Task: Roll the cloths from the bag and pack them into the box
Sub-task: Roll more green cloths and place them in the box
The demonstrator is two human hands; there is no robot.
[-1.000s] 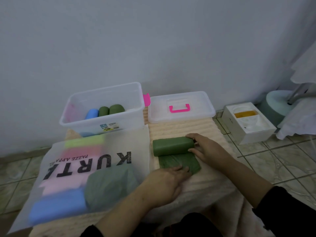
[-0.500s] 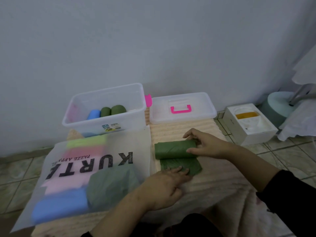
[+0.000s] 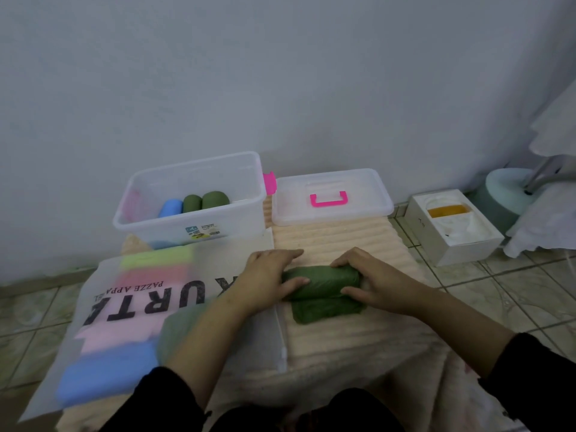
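Note:
A dark green cloth lies partly rolled on the cream ribbed mat, its flat end toward me. My left hand grips the roll's left end and my right hand grips its right end, fingers curled over the top. The clear plastic box stands at the back left and holds a blue roll and two dark green rolls. A frosted bag with black lettering lies at the left, holding green, pink, blue and grey-green folded cloths.
The box's clear lid with a pink handle lies at the back right of the mat, against the wall. A white carton stands on the tiled floor to the right, with a pale round base and white fabric beyond it.
My left hand left the flat end of the cloth and moved up onto the roll's left end. The roll has grown thicker and less flat cloth shows.

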